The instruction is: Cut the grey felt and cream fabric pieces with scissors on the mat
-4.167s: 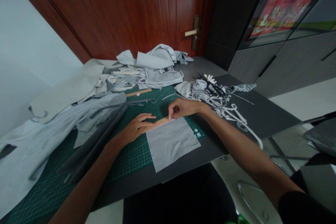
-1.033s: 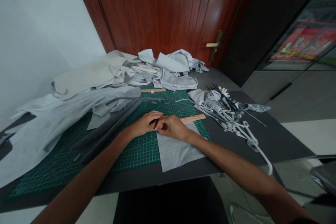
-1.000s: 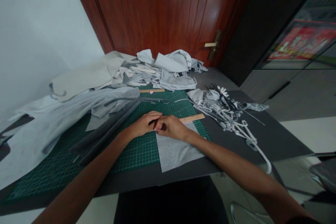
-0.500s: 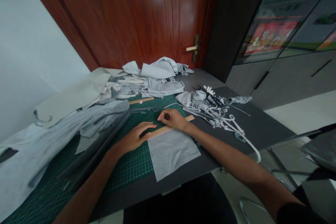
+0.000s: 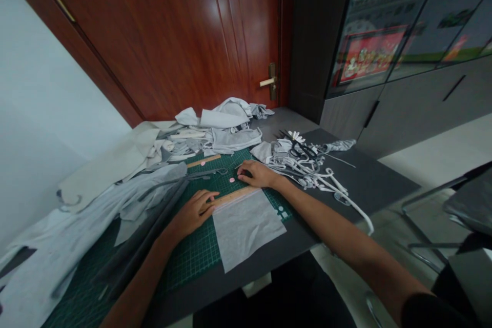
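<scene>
Right hand [image 5: 258, 174] has come off the far end of the ruler and now lies on the mat just above it, while the view has swung a little toward the door.

A red-brown glossy wooden door [image 5: 161, 36] with a brass lever handle [image 5: 268, 82] closes off the far end of the bench [image 5: 369, 174]. To its right stands a dark cabinet [image 5: 346, 113] with glass panels over a red picture; no writing on it can be read. A green gridded cutting mat [image 5: 192, 261] covers the near part of the bench, under a long grey cloth [image 5: 77, 230] on the left. A heap of pale jersey scraps [image 5: 226, 136] sits against the door.

On the mat lies a flat, thin grey cloth square [image 5: 246, 230], with a wooden ruler [image 5: 234, 198] along its top edge. The left hand [image 5: 190, 213] is open, its fingers resting on the ruler's near end. The right hand is curled, fingers down; whether it grips anything cannot be told. Just beyond it are white fabric strips [image 5: 303, 166] and black scissors [image 5: 302, 148].
</scene>
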